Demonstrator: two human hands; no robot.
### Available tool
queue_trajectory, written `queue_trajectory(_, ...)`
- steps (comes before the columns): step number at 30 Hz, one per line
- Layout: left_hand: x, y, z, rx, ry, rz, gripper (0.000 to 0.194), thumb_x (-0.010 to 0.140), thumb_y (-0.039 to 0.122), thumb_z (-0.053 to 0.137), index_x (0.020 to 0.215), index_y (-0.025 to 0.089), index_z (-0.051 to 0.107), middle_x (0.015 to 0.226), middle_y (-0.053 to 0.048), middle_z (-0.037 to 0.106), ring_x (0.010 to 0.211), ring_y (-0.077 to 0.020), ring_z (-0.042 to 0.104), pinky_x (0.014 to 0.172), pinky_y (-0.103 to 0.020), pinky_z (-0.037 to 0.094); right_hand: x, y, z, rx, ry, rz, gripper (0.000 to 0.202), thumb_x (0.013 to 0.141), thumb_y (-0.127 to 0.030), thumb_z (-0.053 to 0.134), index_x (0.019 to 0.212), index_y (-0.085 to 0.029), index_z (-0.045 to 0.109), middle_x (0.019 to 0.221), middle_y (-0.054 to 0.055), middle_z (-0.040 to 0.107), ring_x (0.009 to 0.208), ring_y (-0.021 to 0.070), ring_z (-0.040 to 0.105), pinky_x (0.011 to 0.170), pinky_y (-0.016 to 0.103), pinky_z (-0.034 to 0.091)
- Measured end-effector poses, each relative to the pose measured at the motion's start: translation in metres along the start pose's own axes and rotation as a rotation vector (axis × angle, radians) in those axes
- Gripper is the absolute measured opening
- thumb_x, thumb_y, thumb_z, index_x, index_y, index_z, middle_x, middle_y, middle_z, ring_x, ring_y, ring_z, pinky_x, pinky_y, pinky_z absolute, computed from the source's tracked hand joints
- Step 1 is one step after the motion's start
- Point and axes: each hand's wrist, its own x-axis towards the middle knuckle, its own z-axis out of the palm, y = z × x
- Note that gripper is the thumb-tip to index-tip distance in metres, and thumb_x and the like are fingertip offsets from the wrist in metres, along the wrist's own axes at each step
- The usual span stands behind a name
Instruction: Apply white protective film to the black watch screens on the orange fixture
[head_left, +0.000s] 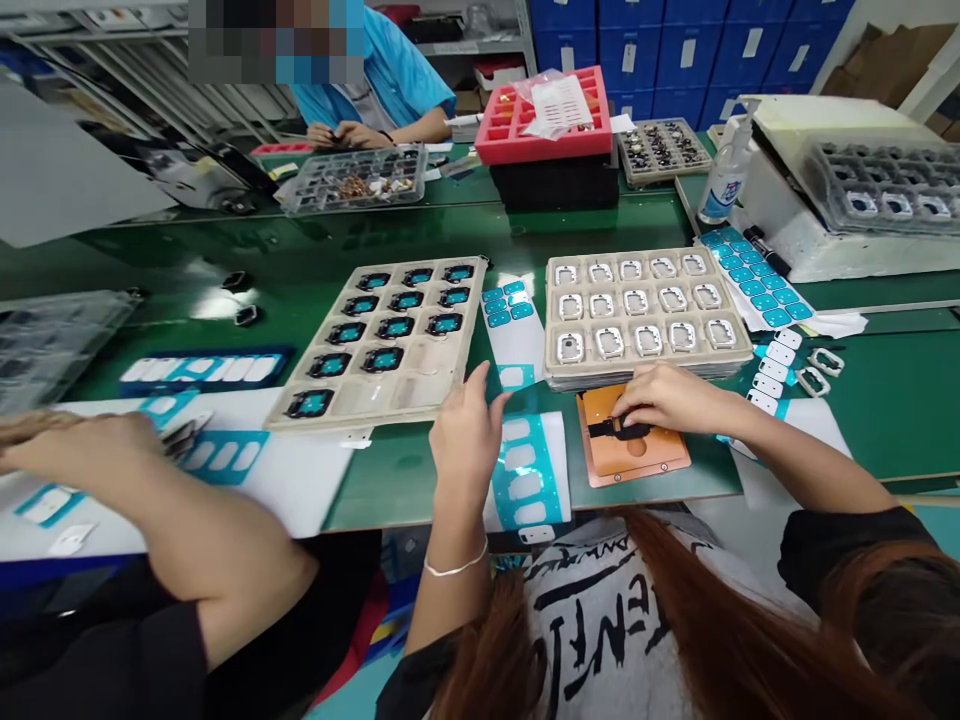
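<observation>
My right hand (664, 398) is closed, fingertips down, on a black piece (604, 430) on an orange fixture plate (637, 465). The fingers partly cover this piece, so its exact kind does not show. My left hand (466, 425) is raised beside the lower right corner of a beige tray (364, 400), thumb and forefinger apart, with nothing visible in it. Several black watch-like frames with teal film (382, 358) sit in that tray. Between my hands lies a teal adhesive sheet (517, 470) with white rounded cutouts.
A second tray (645, 372) of white frames stands behind the fixture. Loose white frames (814, 380) and sticker sheets (757, 280) lie to the right. A co-worker's arm (112, 470) reaches in at left. Opposite, another person's hands (352, 135) work behind a parts box (360, 185).
</observation>
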Motion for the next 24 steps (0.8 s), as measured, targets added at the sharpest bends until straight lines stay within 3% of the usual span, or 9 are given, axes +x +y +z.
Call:
queue_trajectory(3, -0.003, 0.004, 0.000, 0.040, 0.019, 0.108, 0.049, 0.093, 0.034, 0.057, 0.137, 0.012, 0.056, 0.118, -0.022, 0.067, 0.106, -0.0370, 0.062, 0.081, -0.047, 0.055, 0.000, 0.002, 0.002, -0.045, 0.007, -0.026, 0.019, 0.089, -0.013, 0.065, 0.101, -0.022, 0.077, 0.097, 0.005, 0.073, 0.088, 0.0187, 0.065, 0.082, 0.035, 0.050)
queue_trajectory(7, -0.006, 0.005, -0.006, -0.020, 0.099, 0.205, 0.044, 0.095, 0.036, 0.054, 0.134, 0.016, 0.058, 0.127, -0.020, 0.061, 0.108, -0.0348, 0.058, 0.086, -0.049, 0.053, -0.005, 0.002, 0.009, -0.036, 0.081, -0.019, 0.020, 0.088, -0.012, 0.065, 0.104, -0.020, 0.074, 0.099, 0.006, 0.069, 0.091, 0.0187, 0.063, 0.082, 0.034, 0.049)
queue_trajectory(10, 0.003, -0.001, -0.020, -0.038, 0.155, 0.172, 0.037, 0.095, 0.041, 0.052, 0.121, 0.018, 0.066, 0.128, -0.019, 0.060, 0.110, -0.0352, 0.055, 0.095, -0.053, 0.048, -0.012, -0.002, 0.014, -0.076, 0.189, -0.028, 0.016, 0.090, -0.015, 0.064, 0.102, -0.020, 0.072, 0.097, 0.006, 0.068, 0.090, 0.0207, 0.062, 0.080, 0.036, 0.049)
queue_trajectory(12, 0.018, -0.008, -0.033, 0.017, 0.152, 0.060, 0.040, 0.094, 0.044, 0.051, 0.120, 0.017, 0.067, 0.133, -0.021, 0.057, 0.119, -0.0408, 0.049, 0.099, -0.060, 0.042, -0.018, -0.006, 0.016, -0.073, 0.296, -0.048, 0.013, 0.092, -0.016, 0.061, 0.100, -0.021, 0.071, 0.094, 0.006, 0.068, 0.088, 0.0207, 0.062, 0.078, 0.036, 0.049)
queue_trajectory(14, 0.038, -0.014, -0.044, 0.114, 0.064, -0.088, 0.049, 0.092, 0.049, 0.051, 0.126, 0.016, 0.065, 0.143, -0.023, 0.050, 0.128, -0.0485, 0.040, 0.102, -0.067, 0.036, -0.023, -0.011, 0.016, -0.028, 0.413, -0.081, 0.015, 0.094, -0.016, 0.056, 0.096, -0.021, 0.070, 0.091, 0.005, 0.068, 0.085, 0.0192, 0.063, 0.076, 0.035, 0.050)
queue_trajectory(16, 0.060, -0.019, -0.051, 0.198, -0.117, -0.192, 0.057, 0.091, 0.053, 0.048, 0.135, 0.019, 0.060, 0.152, -0.022, 0.041, 0.134, -0.0534, 0.032, 0.102, -0.074, 0.031, -0.028, -0.017, 0.016, 0.021, 0.514, -0.115, 0.018, 0.095, -0.014, 0.054, 0.093, -0.021, 0.070, 0.087, 0.004, 0.069, 0.081, 0.0176, 0.063, 0.074, 0.034, 0.050)
queue_trajectory(19, 0.089, -0.021, -0.050, 0.249, -0.343, -0.211, 0.063, 0.092, 0.060, 0.040, 0.141, 0.024, 0.054, 0.160, -0.017, 0.032, 0.141, -0.0531, 0.024, 0.106, -0.076, 0.024, -0.035, -0.026, 0.017, 0.073, 0.607, -0.142, 0.018, 0.093, -0.011, 0.056, 0.090, -0.021, 0.071, 0.084, 0.004, 0.070, 0.076, 0.0164, 0.064, 0.070, 0.033, 0.051)
queue_trajectory(22, 0.107, -0.022, -0.038, 0.263, -0.417, -0.208, 0.062, 0.090, 0.065, 0.040, 0.131, 0.024, 0.063, 0.161, -0.014, 0.033, 0.145, -0.0532, 0.019, 0.109, -0.077, 0.019, -0.044, -0.028, 0.016, 0.116, 0.687, -0.124, 0.018, 0.091, -0.011, 0.058, 0.091, -0.023, 0.072, 0.083, 0.003, 0.071, 0.074, 0.0164, 0.065, 0.067, 0.032, 0.053)
queue_trajectory(24, 0.112, -0.023, -0.027, 0.229, -0.386, -0.195, 0.055, 0.090, 0.063, 0.047, 0.120, 0.022, 0.069, 0.157, -0.014, 0.040, 0.143, -0.0536, 0.022, 0.109, -0.077, 0.021, -0.051, -0.021, 0.012, 0.132, 0.811, -0.061, 0.015, 0.090, -0.014, 0.062, 0.090, -0.024, 0.072, 0.084, 0.003, 0.071, 0.077, 0.0171, 0.066, 0.068, 0.033, 0.054)
